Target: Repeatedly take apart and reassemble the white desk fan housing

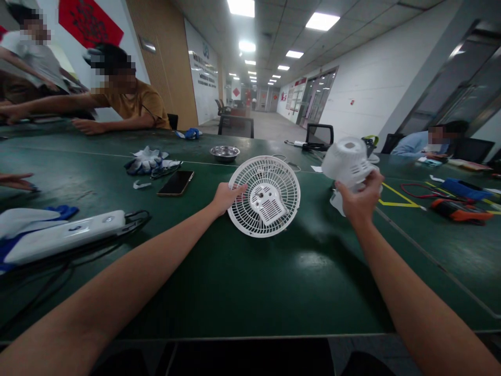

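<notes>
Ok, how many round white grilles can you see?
1: the round grille, gripped at its left rim by the left hand. The right hand holds a white slotted housing, which I don't count. Another could be hidden behind either piece.

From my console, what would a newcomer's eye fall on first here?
Probably the round white plastic fan grille, held mid-view in the left hand. Next, the white plastic cup-shaped piece with slots, gripped in the right hand, then the orange-and-black handheld device on the dark green table, far right.
</notes>
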The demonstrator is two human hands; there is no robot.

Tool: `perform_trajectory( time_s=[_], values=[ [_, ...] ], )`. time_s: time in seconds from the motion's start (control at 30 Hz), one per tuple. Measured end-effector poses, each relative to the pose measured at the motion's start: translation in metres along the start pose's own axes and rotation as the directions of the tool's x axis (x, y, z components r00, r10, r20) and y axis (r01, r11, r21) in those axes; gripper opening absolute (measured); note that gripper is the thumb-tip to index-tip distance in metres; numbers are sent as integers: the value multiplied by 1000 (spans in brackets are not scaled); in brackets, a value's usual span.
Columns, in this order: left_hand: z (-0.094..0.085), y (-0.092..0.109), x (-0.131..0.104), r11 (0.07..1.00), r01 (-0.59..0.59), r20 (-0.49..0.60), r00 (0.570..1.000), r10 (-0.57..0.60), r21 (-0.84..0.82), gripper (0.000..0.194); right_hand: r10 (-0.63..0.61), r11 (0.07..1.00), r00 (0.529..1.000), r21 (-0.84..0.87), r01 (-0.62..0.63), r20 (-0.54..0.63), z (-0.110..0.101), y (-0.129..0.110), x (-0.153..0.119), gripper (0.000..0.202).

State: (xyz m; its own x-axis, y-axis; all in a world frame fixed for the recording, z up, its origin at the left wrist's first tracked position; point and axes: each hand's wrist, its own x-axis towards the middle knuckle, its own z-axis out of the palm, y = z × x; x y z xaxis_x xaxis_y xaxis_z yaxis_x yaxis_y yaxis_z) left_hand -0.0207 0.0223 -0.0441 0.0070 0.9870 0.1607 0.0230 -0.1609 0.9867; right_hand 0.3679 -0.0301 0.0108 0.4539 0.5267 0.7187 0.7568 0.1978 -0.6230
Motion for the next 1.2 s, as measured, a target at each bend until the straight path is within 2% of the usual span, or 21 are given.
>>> perform_trajectory(
  time_s=[0.1,0.2,0.33,0.4,0.47,0.53,0.63,0.7,0.73,0.77,0.8,0.87,0.93,0.97,1.0,1.03,1.1,1.2],
  values=[
    [-1,-2,2,1000,-16,-5,1000,16,17,19,10,1000,971,24,-16,238,24,-9,-22,80],
    [-1,-3,3,1000,-13,-1,1000,13,9,21,74,996,888,-73,-45,454,45,-7,-41,78],
    [0,-2,3,1000,20,-5,1000,-20,5,18,145,958,830,-288,19,538,61,-1,-52,77],
    [1,0,1,1000,18,-10,1000,-18,11,17,152,918,798,-382,105,584,64,-1,-53,68],
    [1,2,0,1000,6,-13,1000,-6,8,18,132,898,755,-400,184,642,64,-2,-52,59],
    [1,4,-2,1000,3,-12,1000,-3,-8,20,83,917,738,-342,207,670,60,-5,-50,55],
    [2,4,-2,999,20,-5,1000,-21,-34,22,-42,973,798,-156,169,601,49,-14,-48,53],
    [4,3,0,998,30,-17,999,-31,-49,23,-56,997,821,-11,76,568,42,-25,-52,47],
    [5,2,0,998,29,-29,999,-31,-58,24,-22,997,799,68,-24,601,40,-32,-56,45],
    [6,1,1,998,26,-41,999,-29,-64,25,28,977,745,139,-161,667,38,-41,-62,46],
    [7,0,2,998,21,-57,998,-25,-67,26,69,920,638,198,-337,767,37,-50,-69,47],
    [7,-1,2,998,2,-91,996,-8,-66,29,63,708,397,239,-664,915,37,-70,-86,48],
    [7,-1,1,998,-34,-126,992,26,-60,32,16,530,265,216,-820,964,38,-88,-102,47],
    [6,-1,0,997,-60,-148,988,51,-58,34,-4,473,233,207,-857,973,39,-96,-109,47],
    [6,-1,-1,995,-87,-167,983,76,-56,36,-9,434,233,214,-875,972,39,-103,-113,46],
    [6,0,-1,992,-109,-182,978,97,-58,37,-4,409,256,235,-882,967,40,-108,-117,45],
    [7,0,-1,987,-129,-186,976,109,-96,41,27,387,348,311,-868,937,41,-112,-119,45],
    [10,0,3,959,-72,-72,996,54,-275,55,76,387,491,428,-817,868,43,-109,-115,52]
  ],
)
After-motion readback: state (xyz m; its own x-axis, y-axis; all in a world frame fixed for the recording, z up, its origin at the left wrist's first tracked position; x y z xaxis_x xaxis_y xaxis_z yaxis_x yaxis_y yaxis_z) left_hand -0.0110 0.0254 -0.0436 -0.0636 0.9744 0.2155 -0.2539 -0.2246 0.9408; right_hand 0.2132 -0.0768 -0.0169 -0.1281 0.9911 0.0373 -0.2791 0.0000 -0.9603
